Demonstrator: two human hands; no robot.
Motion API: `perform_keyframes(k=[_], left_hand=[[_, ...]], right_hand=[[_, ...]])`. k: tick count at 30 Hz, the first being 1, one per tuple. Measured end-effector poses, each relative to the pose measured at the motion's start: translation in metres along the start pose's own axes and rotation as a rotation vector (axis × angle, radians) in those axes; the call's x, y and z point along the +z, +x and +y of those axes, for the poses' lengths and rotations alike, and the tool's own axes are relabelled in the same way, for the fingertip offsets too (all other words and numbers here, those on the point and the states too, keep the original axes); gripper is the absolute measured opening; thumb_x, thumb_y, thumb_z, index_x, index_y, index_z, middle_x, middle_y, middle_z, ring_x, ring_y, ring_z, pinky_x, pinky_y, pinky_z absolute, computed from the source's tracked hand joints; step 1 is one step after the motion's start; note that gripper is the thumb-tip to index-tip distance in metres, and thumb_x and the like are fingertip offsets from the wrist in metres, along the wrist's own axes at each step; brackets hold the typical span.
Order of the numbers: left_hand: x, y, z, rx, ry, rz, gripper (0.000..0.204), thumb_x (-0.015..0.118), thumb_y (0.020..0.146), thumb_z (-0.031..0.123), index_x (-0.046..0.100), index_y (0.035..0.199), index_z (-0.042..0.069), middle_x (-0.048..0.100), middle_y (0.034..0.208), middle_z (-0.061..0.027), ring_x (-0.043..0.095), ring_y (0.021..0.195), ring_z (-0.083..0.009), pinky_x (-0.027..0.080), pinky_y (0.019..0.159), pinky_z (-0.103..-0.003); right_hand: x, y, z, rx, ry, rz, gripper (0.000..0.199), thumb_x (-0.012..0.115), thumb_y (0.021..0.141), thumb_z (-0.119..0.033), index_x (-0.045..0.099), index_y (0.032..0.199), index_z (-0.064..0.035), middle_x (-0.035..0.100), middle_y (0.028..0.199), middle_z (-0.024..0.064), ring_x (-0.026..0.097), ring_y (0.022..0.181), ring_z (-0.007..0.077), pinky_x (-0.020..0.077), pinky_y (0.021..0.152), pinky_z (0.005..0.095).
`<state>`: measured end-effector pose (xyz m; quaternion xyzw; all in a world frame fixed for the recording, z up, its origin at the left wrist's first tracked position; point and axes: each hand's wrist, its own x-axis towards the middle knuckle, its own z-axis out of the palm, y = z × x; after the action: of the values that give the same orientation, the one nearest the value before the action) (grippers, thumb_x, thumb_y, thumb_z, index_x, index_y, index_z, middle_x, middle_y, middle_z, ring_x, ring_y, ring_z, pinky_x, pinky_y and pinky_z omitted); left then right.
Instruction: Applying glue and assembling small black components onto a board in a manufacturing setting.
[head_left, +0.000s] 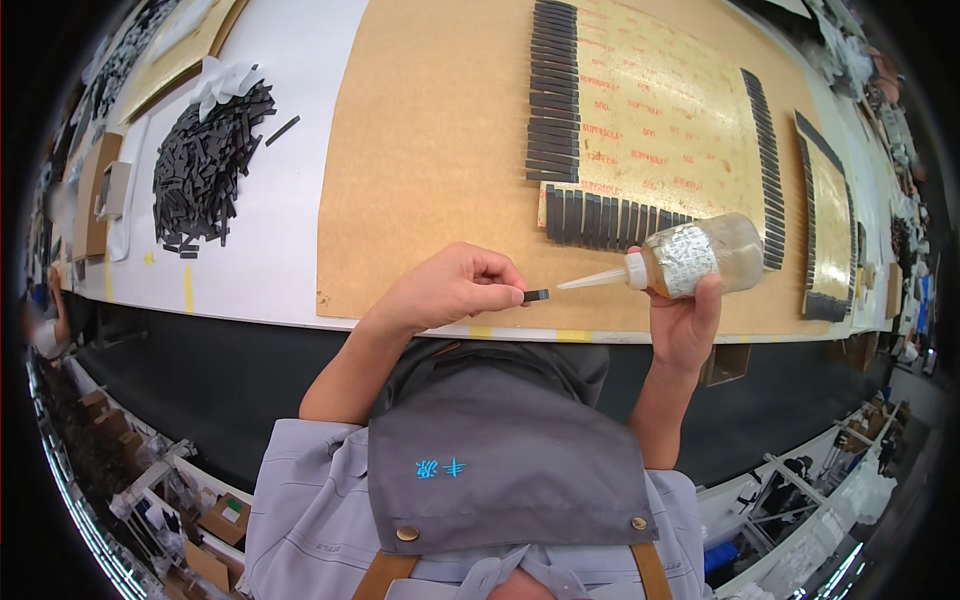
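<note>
Between the thumb and fingers of my left hand [462,287] is a small black strip [537,295], one end sticking out to the right. My right hand [684,325] is wrapped round a clear squeeze bottle [735,255] with a pale label and a long thin nozzle. The bottle lies on its side in my grip, and its nozzle tip points left, a short gap from the strip. Beyond my hands, a yellowish printed sheet [655,110] has rows of black strips [600,216] along its left, near and right edges.
A big pile of black strips [210,160] lies on the white tabletop [285,60] at the left, with a crumpled white piece [222,86] on it. Brown board [420,150] covers the middle. Another strip-edged sheet [828,220] lies at the right. Small cardboard boxes [95,195] stand far left.
</note>
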<state>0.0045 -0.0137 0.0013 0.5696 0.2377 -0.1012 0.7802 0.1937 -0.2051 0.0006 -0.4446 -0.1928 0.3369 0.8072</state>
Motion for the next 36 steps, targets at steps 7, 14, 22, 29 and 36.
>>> perform_keyframes(k=[7,14,22,29,36], left_hand=[[0.006,-0.002,0.005,-0.029,0.017,0.005,0.012,0.060,0.081,0.010,0.063,0.084,-0.001,0.050,0.063,0.0048,0.040,0.056,-0.0020,0.032,0.050,-0.019],[0.007,-0.001,0.005,-0.035,-0.001,0.007,0.013,0.060,0.082,0.010,0.063,0.086,-0.001,0.049,0.063,0.0049,0.040,0.056,-0.0021,0.032,0.049,-0.019],[0.007,0.000,0.002,-0.030,-0.015,0.000,0.013,0.060,0.082,0.010,0.063,0.086,-0.002,0.049,0.062,0.0044,0.040,0.055,-0.0024,0.032,0.049,-0.019],[0.007,0.000,0.002,-0.029,-0.011,-0.006,0.013,0.060,0.082,0.010,0.063,0.086,-0.002,0.049,0.062,0.0043,0.040,0.054,-0.0024,0.032,0.049,-0.019],[0.007,0.000,0.002,-0.026,-0.027,-0.012,0.014,0.060,0.082,0.010,0.063,0.086,-0.003,0.049,0.061,0.0040,0.040,0.054,-0.0025,0.032,0.049,-0.019]], right_hand=[[-0.004,-0.002,0.006,0.040,-0.011,-0.031,0.062,0.057,0.085,-0.042,0.036,0.129,-0.0042,0.054,0.118,0.0104,0.056,0.106,0.0271,0.0442,0.093,0.0499],[0.001,-0.002,0.008,0.028,0.007,-0.034,0.059,0.058,0.085,-0.038,0.038,0.127,-0.0017,0.054,0.118,0.0101,0.055,0.107,0.0257,0.0437,0.094,0.0503],[0.002,-0.001,0.008,0.018,-0.028,-0.089,0.059,0.058,0.086,-0.036,0.037,0.127,-0.0001,0.052,0.118,0.0105,0.054,0.108,0.0252,0.0444,0.093,0.0500],[0.007,-0.002,0.005,0.030,-0.051,-0.061,0.063,0.060,0.085,-0.037,0.035,0.128,0.0009,0.051,0.120,0.0103,0.054,0.108,0.0249,0.0442,0.094,0.0496],[0.005,-0.003,0.006,0.036,-0.051,-0.053,0.064,0.061,0.084,-0.037,0.035,0.128,0.0017,0.051,0.119,0.0101,0.054,0.108,0.0247,0.0442,0.094,0.0496]])
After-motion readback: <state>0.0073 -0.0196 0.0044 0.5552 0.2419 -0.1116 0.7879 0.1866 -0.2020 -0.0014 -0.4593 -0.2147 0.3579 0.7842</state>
